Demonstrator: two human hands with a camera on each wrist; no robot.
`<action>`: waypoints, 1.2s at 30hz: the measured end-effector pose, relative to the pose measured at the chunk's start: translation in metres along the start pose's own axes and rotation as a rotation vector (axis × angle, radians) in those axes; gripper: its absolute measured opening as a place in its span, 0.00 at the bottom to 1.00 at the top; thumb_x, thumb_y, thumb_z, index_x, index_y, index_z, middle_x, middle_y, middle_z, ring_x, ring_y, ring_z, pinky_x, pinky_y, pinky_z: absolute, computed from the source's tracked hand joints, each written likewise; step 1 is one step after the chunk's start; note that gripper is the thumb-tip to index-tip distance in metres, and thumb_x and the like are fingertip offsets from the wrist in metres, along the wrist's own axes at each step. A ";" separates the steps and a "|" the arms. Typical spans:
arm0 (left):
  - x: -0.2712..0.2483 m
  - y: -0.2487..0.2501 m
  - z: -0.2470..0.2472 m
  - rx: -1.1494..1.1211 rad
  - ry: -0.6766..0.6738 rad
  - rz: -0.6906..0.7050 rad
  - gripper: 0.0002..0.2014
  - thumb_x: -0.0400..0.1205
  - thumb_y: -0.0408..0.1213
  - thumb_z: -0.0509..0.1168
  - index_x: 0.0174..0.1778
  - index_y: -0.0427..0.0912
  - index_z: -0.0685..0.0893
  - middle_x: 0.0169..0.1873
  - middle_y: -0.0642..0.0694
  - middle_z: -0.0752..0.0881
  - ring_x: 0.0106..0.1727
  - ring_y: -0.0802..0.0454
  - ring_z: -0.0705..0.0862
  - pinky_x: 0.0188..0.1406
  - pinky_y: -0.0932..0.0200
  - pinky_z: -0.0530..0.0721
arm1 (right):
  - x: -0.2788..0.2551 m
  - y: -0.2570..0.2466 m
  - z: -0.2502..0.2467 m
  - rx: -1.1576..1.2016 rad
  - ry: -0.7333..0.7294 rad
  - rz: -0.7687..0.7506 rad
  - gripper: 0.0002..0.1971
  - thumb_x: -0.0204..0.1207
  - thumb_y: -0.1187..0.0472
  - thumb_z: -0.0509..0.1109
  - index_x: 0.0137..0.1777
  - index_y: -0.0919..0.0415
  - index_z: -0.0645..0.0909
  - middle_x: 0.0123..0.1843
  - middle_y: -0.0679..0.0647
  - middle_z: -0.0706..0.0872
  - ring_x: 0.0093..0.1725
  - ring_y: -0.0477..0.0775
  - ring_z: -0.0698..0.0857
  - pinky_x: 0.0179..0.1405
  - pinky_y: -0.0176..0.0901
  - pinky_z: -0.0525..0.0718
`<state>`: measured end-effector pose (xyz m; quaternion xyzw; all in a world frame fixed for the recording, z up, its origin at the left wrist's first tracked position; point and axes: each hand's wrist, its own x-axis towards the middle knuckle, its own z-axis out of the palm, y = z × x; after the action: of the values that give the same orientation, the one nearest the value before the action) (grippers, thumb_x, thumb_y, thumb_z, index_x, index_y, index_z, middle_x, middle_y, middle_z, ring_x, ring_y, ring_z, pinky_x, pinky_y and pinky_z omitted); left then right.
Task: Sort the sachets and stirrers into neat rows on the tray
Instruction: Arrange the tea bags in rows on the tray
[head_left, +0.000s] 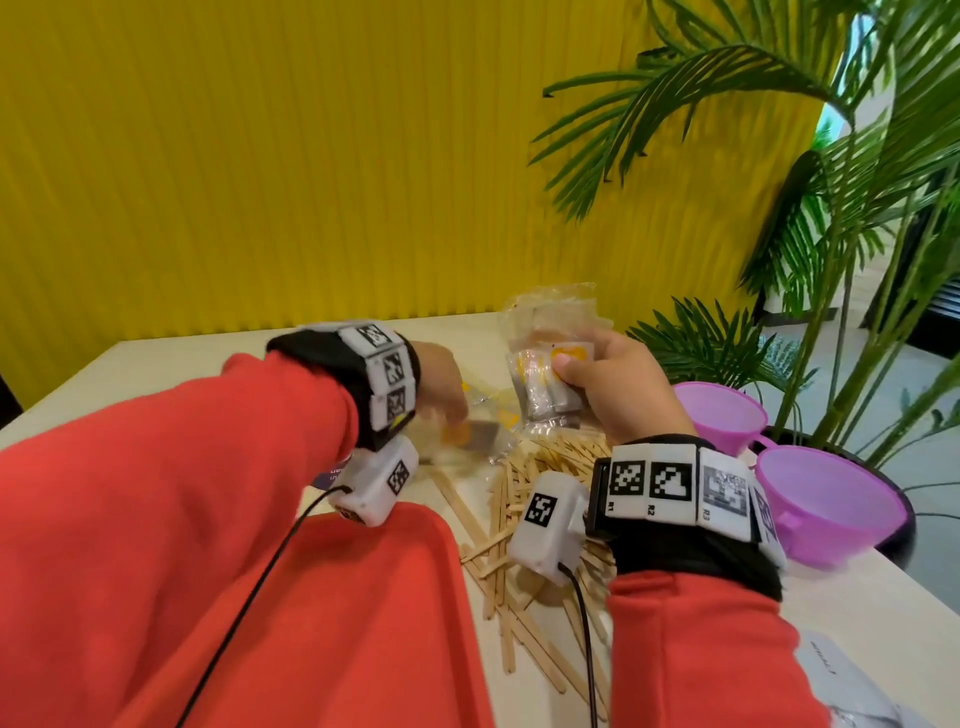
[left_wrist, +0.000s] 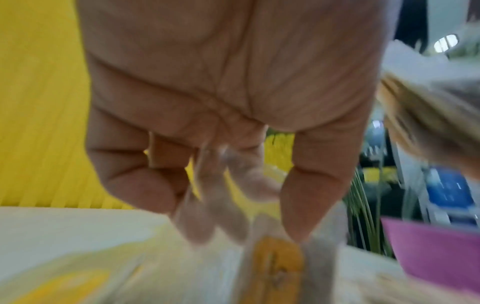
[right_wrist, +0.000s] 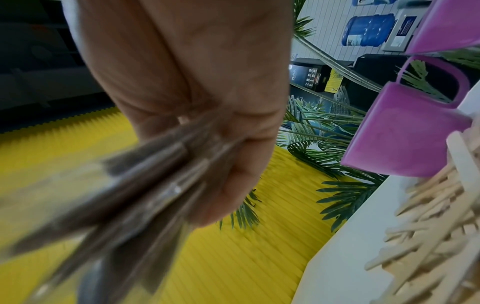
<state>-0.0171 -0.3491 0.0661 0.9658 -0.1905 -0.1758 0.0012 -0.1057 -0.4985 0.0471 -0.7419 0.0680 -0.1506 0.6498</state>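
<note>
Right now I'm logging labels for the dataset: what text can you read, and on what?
"R1", "R2", "R3": right wristband, under its tags.
Sachets: print too blurred.
Card at the table's near right: too small.
Black boxes behind: unreadable.

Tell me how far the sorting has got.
Done: nothing visibly laid on the red tray. In hand: the right hand grips a stack of sachets; the left hand reaches blurred sachets on the table. Left: the wooden stirrers lie heaped beside the tray.
</note>
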 end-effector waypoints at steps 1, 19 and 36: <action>-0.003 -0.004 -0.008 -0.127 0.032 0.015 0.06 0.78 0.37 0.67 0.44 0.38 0.85 0.37 0.45 0.82 0.31 0.53 0.74 0.23 0.66 0.70 | 0.000 0.001 0.001 -0.009 -0.020 -0.006 0.13 0.78 0.70 0.65 0.47 0.48 0.80 0.53 0.59 0.87 0.50 0.61 0.87 0.51 0.59 0.87; 0.007 -0.013 -0.006 -0.508 0.147 0.030 0.16 0.83 0.51 0.61 0.58 0.42 0.80 0.53 0.45 0.83 0.52 0.48 0.82 0.47 0.57 0.79 | 0.002 0.002 0.003 0.114 0.068 -0.029 0.13 0.79 0.71 0.62 0.52 0.51 0.80 0.52 0.59 0.87 0.54 0.64 0.86 0.56 0.64 0.84; 0.024 0.017 0.015 0.279 0.051 0.146 0.12 0.78 0.28 0.66 0.55 0.46 0.78 0.49 0.47 0.77 0.48 0.50 0.76 0.30 0.70 0.71 | 0.003 0.002 0.002 0.201 0.067 -0.064 0.17 0.79 0.72 0.61 0.45 0.46 0.78 0.47 0.54 0.86 0.50 0.59 0.86 0.53 0.58 0.85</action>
<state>-0.0081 -0.3730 0.0447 0.9443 -0.2828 -0.1226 -0.1155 -0.1023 -0.4975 0.0456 -0.6693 0.0506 -0.2021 0.7132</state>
